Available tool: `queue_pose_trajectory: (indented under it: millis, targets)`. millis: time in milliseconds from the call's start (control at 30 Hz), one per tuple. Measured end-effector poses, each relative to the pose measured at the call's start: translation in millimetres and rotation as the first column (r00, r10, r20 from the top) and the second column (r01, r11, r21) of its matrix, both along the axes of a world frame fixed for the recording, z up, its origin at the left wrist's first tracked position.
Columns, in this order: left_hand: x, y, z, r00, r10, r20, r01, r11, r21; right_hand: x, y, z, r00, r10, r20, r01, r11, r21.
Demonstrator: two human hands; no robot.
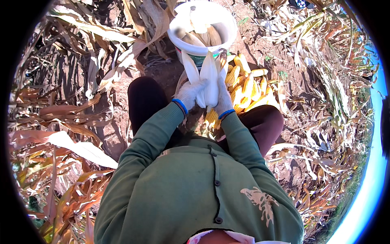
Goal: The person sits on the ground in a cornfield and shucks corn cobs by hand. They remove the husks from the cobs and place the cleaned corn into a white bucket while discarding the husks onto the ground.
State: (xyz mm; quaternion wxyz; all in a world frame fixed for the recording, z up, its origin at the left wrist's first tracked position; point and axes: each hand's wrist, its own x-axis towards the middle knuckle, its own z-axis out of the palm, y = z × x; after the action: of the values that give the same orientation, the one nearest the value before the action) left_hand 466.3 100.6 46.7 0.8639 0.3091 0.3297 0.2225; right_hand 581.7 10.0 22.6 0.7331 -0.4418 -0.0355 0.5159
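Both hands wear pale knit gloves with blue cuffs. My left hand [190, 93] grips pale corn husk leaves on one side, its fingers over them. My right hand [224, 97] closes around the other side of the same husked corn ear [209, 80], held upright between my knees; its kernels are hidden by husk. Just beyond the hands stands a white plastic bucket [233, 30] with several ears in their husks [213, 36] inside, partly washed out by glare. Beside my right hand lies a pile of bare yellow corn cobs [248, 85] on the ground.
Dry corn stalks and leaves [76, 27] crowd the left side. Dry husks and leaf litter [320, 91] cover the soil on the right. My bent knees [146, 100] flank the hands, and the near cobs touch the right leg.
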Motion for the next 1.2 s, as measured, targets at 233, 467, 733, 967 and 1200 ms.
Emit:
queue_pose_trajectory:
  millis: [233,467,733,967,1200]
  targets:
    - [3.5,-6.9,8.1,0.99,0.141,-0.022,-0.143,0.982,-0.123,12.8,2.0,-3.8,0.966,-0.181,-0.187,0.177,0.983,-0.04]
    - [9.1,-10.1,1.1,0.984,0.161,-0.078,-0.172,0.973,-0.154,10.3,6.5,-6.3,0.984,-0.173,-0.04,0.173,0.985,-0.007]
    - [9.9,-9.5,4.9,0.981,0.191,-0.044,-0.195,0.95,-0.245,-6.2,6.0,25.4,0.949,-0.304,0.083,0.311,0.947,-0.083]
    - [10.1,-7.2,-14.8,0.965,0.001,0.262,0.006,1.0,-0.025,-8.4,6.5,43.7,0.898,-0.255,0.358,0.365,0.886,-0.284]
    - [6.9,-5.3,-9.6,0.998,-0.046,0.037,0.046,0.999,-0.006,-6.8,7.6,27.9,0.872,-0.304,0.384,0.407,0.886,-0.222]
